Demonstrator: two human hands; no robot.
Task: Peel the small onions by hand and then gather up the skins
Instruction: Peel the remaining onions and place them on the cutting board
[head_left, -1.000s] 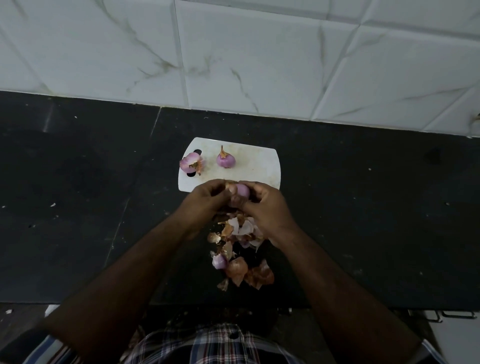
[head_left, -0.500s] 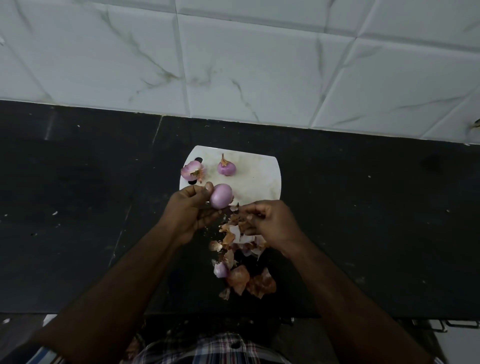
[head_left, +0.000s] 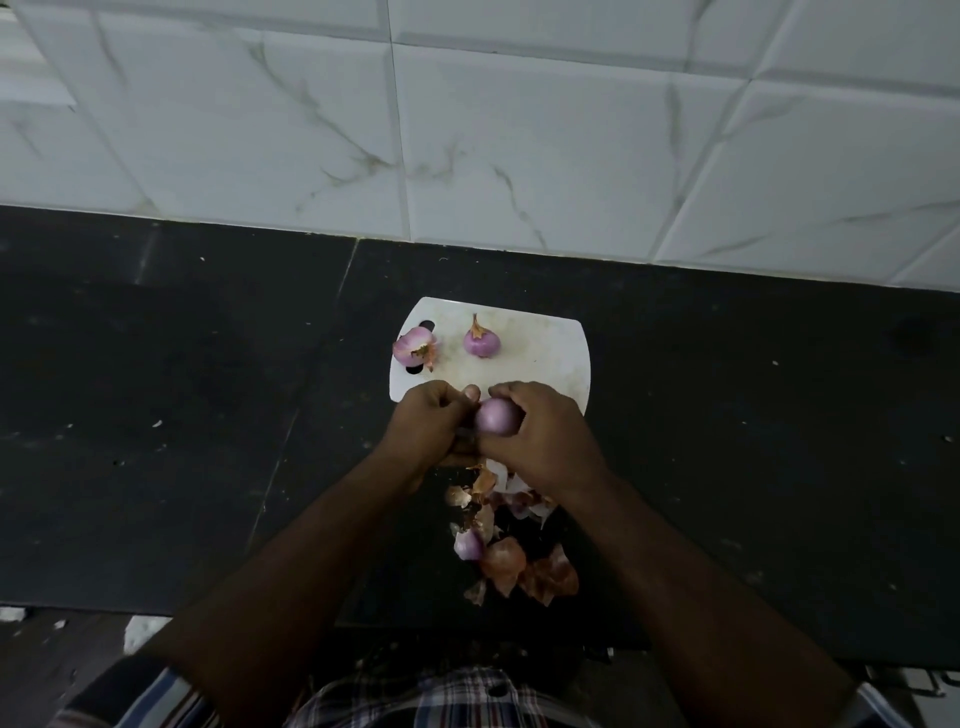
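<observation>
Both hands meet just in front of the white cutting board (head_left: 540, 353): the right hand (head_left: 540, 441) curls round a small purple onion (head_left: 497, 415) while the left hand (head_left: 431, 423) pinches at its side, probably so one steadies it as the other strips skin. Two more onions (head_left: 482, 342) rest on the board, likely kept apart from the skins (head_left: 511, 564), which lie on the desk (head_left: 208, 415) nearer the person than the board, apparently dropped under the hands for easy gathering.

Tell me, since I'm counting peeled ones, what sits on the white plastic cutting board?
Two small purple onions lie on the white plastic cutting board; its near edge is covered by both hands.
</observation>
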